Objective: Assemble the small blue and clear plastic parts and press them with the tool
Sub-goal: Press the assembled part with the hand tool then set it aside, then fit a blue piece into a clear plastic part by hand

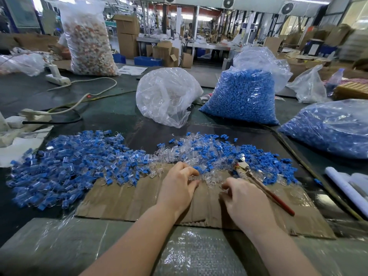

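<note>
A long heap of assembled blue-and-clear pieces (65, 166) covers the left of the table. Loose clear shells (173, 154) and small blue plugs (256, 158) lie mixed in the middle and right. My left hand (179, 186) sits on the cardboard sheet (127, 200) with curled fingers pinching a clear shell at the heap's edge. My right hand (245, 202) is beside it, fingers curled; what it holds is hidden. Pliers with red handles (262, 186) lie on the cardboard just right of my right hand, jaws toward the pile.
A bag of clear shells (165, 96) and two bags of blue plugs (245, 94) (334, 126) stand behind the work area. Power strips and cables (59, 108) lie at the left, rolled white paper (346, 188) at the right edge.
</note>
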Demonstrator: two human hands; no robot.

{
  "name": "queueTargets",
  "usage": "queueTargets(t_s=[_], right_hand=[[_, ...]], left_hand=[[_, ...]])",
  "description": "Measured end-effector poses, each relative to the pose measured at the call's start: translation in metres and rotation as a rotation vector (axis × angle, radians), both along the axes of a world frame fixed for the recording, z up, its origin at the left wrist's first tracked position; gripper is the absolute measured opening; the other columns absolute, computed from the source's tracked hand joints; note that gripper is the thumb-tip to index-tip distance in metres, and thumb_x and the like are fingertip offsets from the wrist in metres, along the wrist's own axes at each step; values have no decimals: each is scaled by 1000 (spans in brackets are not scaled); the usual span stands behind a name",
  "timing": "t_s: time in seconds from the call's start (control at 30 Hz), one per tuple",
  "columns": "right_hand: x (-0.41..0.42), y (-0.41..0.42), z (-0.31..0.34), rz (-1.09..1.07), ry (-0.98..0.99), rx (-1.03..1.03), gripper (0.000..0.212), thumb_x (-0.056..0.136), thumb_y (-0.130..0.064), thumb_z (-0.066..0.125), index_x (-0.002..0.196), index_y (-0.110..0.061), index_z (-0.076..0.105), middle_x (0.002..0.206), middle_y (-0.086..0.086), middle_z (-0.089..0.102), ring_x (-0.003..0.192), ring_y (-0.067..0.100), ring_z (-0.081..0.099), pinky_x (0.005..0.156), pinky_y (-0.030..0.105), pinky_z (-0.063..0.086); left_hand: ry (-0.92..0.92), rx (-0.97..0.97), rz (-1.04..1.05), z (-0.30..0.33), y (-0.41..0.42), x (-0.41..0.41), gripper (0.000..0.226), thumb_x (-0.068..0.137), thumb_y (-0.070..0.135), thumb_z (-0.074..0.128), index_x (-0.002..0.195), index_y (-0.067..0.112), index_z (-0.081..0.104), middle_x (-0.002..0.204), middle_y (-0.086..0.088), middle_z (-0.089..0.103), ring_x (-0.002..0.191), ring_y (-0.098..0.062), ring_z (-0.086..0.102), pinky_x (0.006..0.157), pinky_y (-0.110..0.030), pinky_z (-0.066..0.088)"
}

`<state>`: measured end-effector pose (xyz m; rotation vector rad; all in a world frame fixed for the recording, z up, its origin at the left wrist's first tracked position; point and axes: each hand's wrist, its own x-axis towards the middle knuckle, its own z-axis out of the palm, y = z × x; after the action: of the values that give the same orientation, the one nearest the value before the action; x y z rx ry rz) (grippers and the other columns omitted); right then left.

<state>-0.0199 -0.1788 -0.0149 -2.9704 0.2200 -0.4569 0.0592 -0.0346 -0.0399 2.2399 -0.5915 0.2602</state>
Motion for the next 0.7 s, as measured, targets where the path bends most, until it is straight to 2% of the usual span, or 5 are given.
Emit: queueTargets(t_s=[0.13,0.23,0.37,0.5,0.7], right_hand=[[14,11,3,-35,-25,166,10,94,-21,53,98,-21,62,98,-6,64,89,10,57,79,22,45],[25,17,10,6,-70,460,10,90,-19,60,96,-20,68,93,-4,66,86,9,57,82,24,47],[36,22,14,46,1,755,11,89,-15,61,86,-18,71,87,1,66,84,14,61,82,33,52],[46,18,11,-17,-84,563,10,91,-17,59,91,-17,69,88,-6,65,81,7,56,77,22,47],[66,13,15,-169,-91,153,16,94,-26,53,103,-22,66,105,2,60,98,18,52,91,37,44]], left_hand=[[-18,-35,-35,1,3,-2,21,84,21,67,105,20,67,93,11,48,89,-9,50,83,-21,43],[-13,-109,-100,4,4,-2,22,80,17,72,101,21,69,90,12,55,90,-8,52,81,-19,44],[188,-338,-102,7,7,-1,14,75,15,75,83,26,71,80,11,67,75,-5,61,72,-14,48],[253,-381,-31,6,7,0,20,76,13,75,71,30,65,73,10,66,70,4,60,68,-9,46],[257,-266,-9,3,5,-1,20,81,21,70,71,32,58,70,11,64,65,6,58,62,-6,43]])
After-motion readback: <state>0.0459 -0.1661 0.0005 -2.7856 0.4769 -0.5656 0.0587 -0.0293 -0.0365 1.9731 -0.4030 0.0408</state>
